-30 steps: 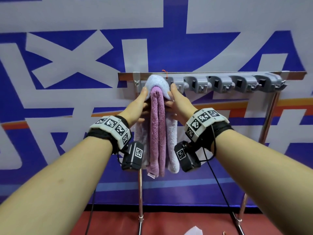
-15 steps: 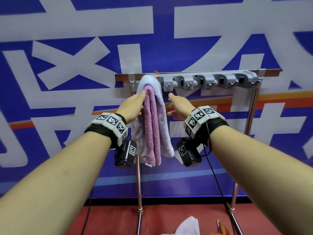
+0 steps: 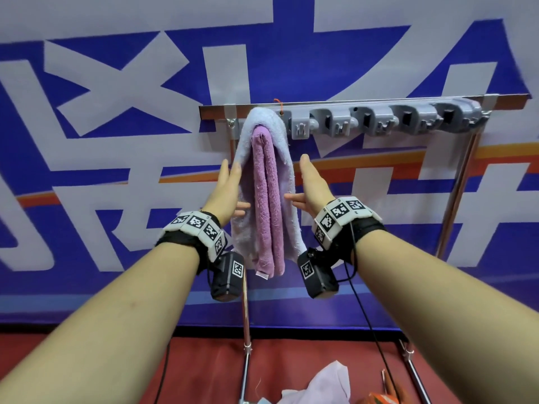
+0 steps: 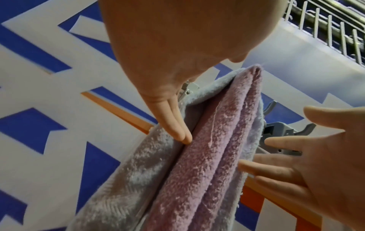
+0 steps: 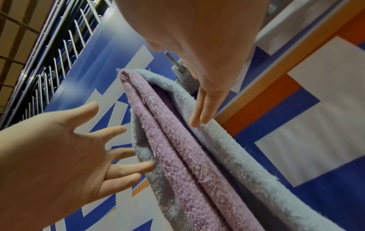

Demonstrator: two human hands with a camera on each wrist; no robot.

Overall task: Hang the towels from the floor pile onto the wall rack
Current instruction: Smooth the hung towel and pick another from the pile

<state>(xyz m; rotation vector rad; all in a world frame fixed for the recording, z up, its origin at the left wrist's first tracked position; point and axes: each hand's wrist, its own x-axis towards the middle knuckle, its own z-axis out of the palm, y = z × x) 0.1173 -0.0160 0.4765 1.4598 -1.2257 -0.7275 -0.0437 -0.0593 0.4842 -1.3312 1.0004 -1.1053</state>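
A pale lavender towel (image 3: 280,147) hangs over the leftmost hook of the wall rack (image 3: 379,101), with a folded pink towel (image 3: 267,199) draped in front of it. My left hand (image 3: 229,188) is flat against the towels' left side, its straight fingertips (image 4: 182,134) touching the pale towel (image 4: 138,171). My right hand (image 3: 310,185) is at the right side, its straight fingers (image 5: 201,112) lying on the pale towel (image 5: 227,148). Neither hand grips anything. The hook under the towels is hidden.
Several grey hooks (image 3: 376,121) along the rack to the right are bare. The rack stands on metal legs (image 3: 246,316) in front of a blue and white banner. On the red floor below lie a pale cloth (image 3: 323,383) and an orange item (image 3: 379,399).
Both hands have slid down from the top of the towels at the hook to their sides, with fingers straightened. The view has drawn back and shows more floor.
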